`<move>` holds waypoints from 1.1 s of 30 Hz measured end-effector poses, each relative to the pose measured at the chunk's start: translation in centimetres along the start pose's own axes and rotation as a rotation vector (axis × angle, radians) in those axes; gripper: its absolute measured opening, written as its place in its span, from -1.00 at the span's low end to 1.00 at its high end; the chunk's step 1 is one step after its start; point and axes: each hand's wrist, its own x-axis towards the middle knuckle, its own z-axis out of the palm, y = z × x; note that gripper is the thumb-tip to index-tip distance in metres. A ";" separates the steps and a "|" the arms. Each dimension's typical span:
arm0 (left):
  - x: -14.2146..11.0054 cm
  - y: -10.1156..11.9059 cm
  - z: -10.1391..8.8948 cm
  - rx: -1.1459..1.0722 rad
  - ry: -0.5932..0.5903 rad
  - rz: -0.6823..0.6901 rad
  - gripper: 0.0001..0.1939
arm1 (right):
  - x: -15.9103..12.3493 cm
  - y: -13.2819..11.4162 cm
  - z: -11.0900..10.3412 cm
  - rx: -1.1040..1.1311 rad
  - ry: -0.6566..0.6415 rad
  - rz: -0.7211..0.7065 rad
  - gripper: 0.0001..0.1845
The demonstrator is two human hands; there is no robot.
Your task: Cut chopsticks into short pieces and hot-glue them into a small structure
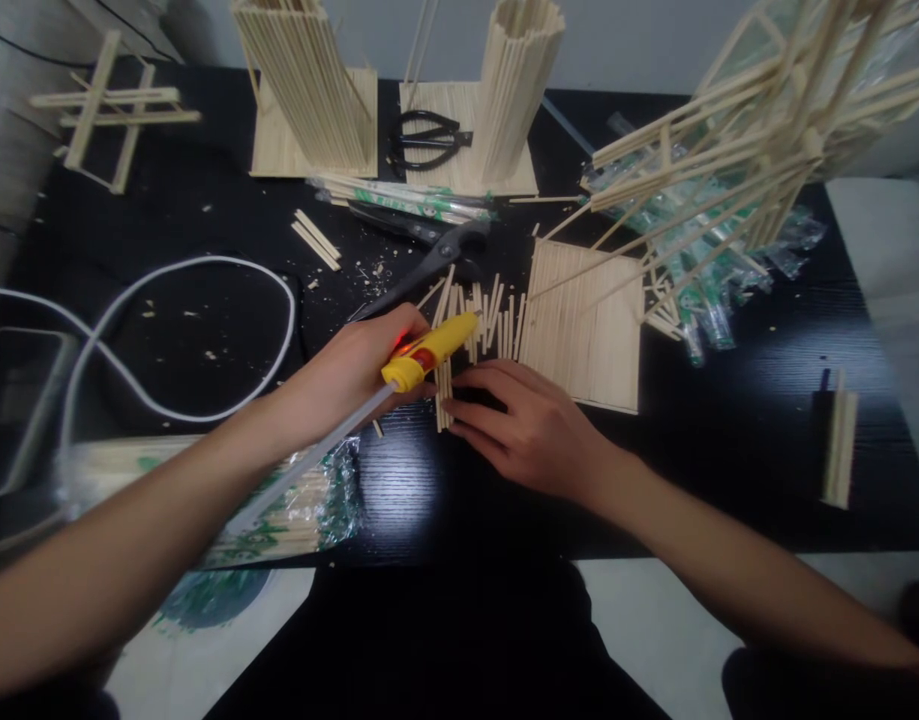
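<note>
At our left, a white cable [215, 259] lies looped on the black table [714, 460], apparently slack enough not to tug at anything. Our left hand [365, 350] is closed round a yellow glue gun [429, 352], its nozzle angled away from our fingers, probably to keep the hot end off them; a translucent glue stick [309, 460] trails from its rear. Just beneath, short wooden sticks [444, 400] stand or lie between our hands; we cannot tell which. Our right hand [530, 425] has its fingertips at their side, seemingly to keep them aligned. Beyond it, a flat stick panel [590, 330] lies within easy reach.
</note>
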 end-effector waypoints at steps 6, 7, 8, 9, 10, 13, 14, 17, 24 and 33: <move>0.0 0.0 0.0 -0.010 0.000 0.009 -0.71 | 0.1 0.0 -0.1 0.003 -0.010 -0.012 -0.80; 0.0 0.0 0.0 -0.008 -0.002 0.002 -0.71 | 0.1 0.0 0.0 0.000 -0.002 -0.016 -0.79; 0.0 0.1 0.0 -0.008 -0.006 -0.006 -0.70 | 0.1 0.0 0.0 -0.004 0.008 -0.020 -0.78; 0.0 0.1 0.0 -0.008 -0.009 -0.016 -0.70 | 0.0 0.0 0.1 -0.008 0.018 -0.021 -0.77; 0.0 0.2 -0.1 -0.009 -0.013 -0.024 -0.70 | 0.0 0.0 0.1 -0.012 0.028 -0.019 -0.76; 0.0 0.2 -0.1 -0.010 -0.012 -0.030 -0.68 | -0.1 0.0 0.4 -0.014 0.046 -0.008 -0.74; 0.0 0.2 0.0 -0.007 -0.010 -0.028 -0.68 | -0.1 -0.1 0.4 -0.012 0.049 -0.006 -0.76; 0.0 0.1 0.0 -0.001 -0.004 -0.021 -0.68 | -0.1 -0.2 0.5 -0.012 0.060 -0.001 -0.80; 0.0 0.1 0.0 0.009 -0.005 -0.026 -0.68 | -0.1 -0.3 0.5 -0.014 0.066 0.012 -0.83; -0.1 0.0 -0.3 0.014 0.020 0.006 -0.67 | -0.2 0.0 0.0 0.045 0.030 -0.001 -0.80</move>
